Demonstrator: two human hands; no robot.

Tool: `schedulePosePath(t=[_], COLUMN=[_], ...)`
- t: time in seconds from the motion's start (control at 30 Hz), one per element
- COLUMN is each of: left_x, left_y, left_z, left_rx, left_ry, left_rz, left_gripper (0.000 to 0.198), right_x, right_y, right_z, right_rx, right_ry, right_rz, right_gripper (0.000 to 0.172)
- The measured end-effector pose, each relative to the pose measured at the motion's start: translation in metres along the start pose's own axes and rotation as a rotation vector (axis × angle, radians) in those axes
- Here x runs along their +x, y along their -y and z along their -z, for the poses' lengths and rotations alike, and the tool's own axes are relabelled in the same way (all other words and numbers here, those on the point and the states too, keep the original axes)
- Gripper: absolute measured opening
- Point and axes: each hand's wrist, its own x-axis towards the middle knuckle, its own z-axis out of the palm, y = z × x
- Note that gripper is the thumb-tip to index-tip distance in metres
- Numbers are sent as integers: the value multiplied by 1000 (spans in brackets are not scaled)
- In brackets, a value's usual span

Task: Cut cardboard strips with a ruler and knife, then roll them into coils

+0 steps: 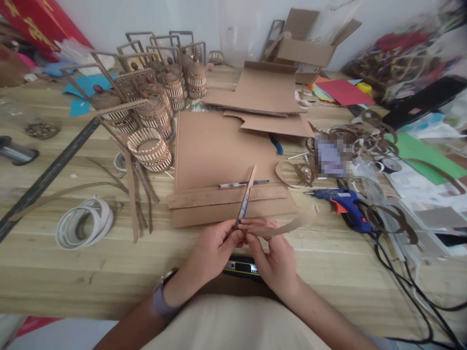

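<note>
My left hand (215, 253) pinches the lower end of a narrow cardboard strip (246, 197) with blue marks along one edge; the strip stands up and away from me. My right hand (273, 257) is closed on the same spot and also holds a thin brown strip (292, 226) that trails off to the right. Both hands hover over the near table edge, just in front of a brown cardboard sheet (219, 150). A wooden ruler (226, 197) and a pen (242, 184) lie across that sheet. A black and yellow tool (242, 267) lies under my hands.
Several slatted cardboard lanterns (149, 146) stand at the back left. Tape rolls (83, 223) lie to the left, a blue glue gun (343, 204) with its cable to the right. Curled strips (361, 141), coloured paper (343, 92) and a cardboard box (306, 48) fill the back right.
</note>
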Motion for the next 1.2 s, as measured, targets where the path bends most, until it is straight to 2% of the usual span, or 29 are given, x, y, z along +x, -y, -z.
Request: schedulePosePath(t=[0.13, 0.27, 0.43, 0.47, 0.77, 0.87, 0.97, 1.03, 1.2], left_x=[-1, -3, -3, -3, -1, -1, -2, -2, -3], left_y=[2, 3, 1, 1, 0, 1, 4, 5, 2], left_z=[1, 0, -2, -2, 0, 0, 0, 0, -1], left_rx=[110, 76, -17, -28, -25, 67, 33, -24, -65], left_ry=[-22, -8, 60, 60, 11, -13, -5, 18, 66], left_rz=[5, -2, -14, -8, 13, -5, -5, -3, 12], left_gripper=[31, 35, 35, 35, 33, 33, 35, 36, 33], right_x=[2, 2, -1, -1, 2, 3, 2, 1, -2], right_y=[-3, -3, -1, -1, 0, -1, -3, -3, -3], right_z=[-2, 1, 7, 7, 1, -1, -1, 1, 5], right_rx=[-122, -154, -65, -52, -62, -104, -102, -84, 93], right_ry=[-28, -27, -99, -104, 1, 4, -6, -16, -104], right_rz=[93, 117, -202, -228, 19, 63, 82, 38, -261], right_gripper=[8, 15, 15, 15, 9, 7, 11, 11, 10])
